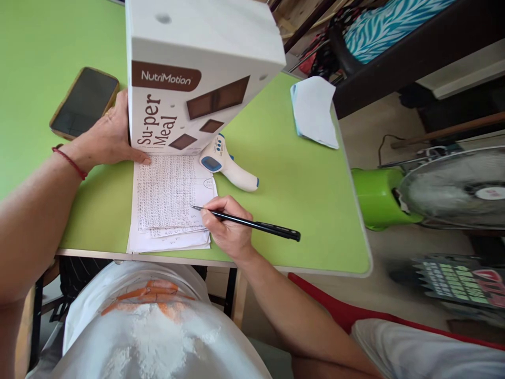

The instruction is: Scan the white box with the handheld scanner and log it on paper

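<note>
My right hand (229, 226) is closed round a black pen (256, 225). Its tip is at a sheet of paper (165, 195) densely covered with small handwriting, which tops a few stacked sheets. A white "NutriMotion Su-per Meal" box (224, 68) stands at the far edge of the sheets and hides their top. My left hand (112, 134) rests against the left side of the box, its thumb stretched out onto the paper. The box partly hides its other fingers. Beside the paper, touching or close to the box, lies a white and blue handheld infrared thermometer (232, 168).
A smartphone (84, 102) in a tan case lies left of the box on the green table (300, 210). Folded white paper (314, 110) lies near the table's right edge. Beyond that edge are a green bin (374, 197) and a fan (461, 187) on the floor.
</note>
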The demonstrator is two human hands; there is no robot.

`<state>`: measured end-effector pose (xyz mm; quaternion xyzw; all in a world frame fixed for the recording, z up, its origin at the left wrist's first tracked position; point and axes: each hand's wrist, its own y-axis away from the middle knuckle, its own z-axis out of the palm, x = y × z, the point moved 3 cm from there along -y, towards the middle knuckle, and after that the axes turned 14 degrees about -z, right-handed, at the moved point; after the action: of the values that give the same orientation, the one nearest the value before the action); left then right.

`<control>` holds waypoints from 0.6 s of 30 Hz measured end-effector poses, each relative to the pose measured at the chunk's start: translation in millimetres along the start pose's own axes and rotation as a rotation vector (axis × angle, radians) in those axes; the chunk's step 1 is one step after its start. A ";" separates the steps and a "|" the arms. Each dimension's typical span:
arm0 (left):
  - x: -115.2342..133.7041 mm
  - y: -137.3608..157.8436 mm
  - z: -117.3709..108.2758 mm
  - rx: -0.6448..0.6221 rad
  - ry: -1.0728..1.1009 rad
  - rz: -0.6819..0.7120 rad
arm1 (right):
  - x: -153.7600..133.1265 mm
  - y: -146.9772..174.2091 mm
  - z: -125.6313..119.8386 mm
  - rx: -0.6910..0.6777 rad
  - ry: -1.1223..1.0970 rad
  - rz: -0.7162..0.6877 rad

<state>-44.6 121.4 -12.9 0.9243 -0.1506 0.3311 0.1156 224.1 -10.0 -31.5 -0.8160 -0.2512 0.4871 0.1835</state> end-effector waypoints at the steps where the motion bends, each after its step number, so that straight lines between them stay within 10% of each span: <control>1: 1.2 0.5 -0.5 0.023 -0.017 -0.006 | -0.3 0.0 0.0 -0.006 0.004 -0.002; 18: 4.2 2.3 -2.7 0.072 -0.032 -0.032 | 0.7 0.1 -0.1 0.004 -0.016 0.039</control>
<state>-43.9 119.2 -7.9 0.9353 -0.1256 0.3196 0.0852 224.5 -9.6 -32.1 -0.8166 -0.2359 0.4974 0.1735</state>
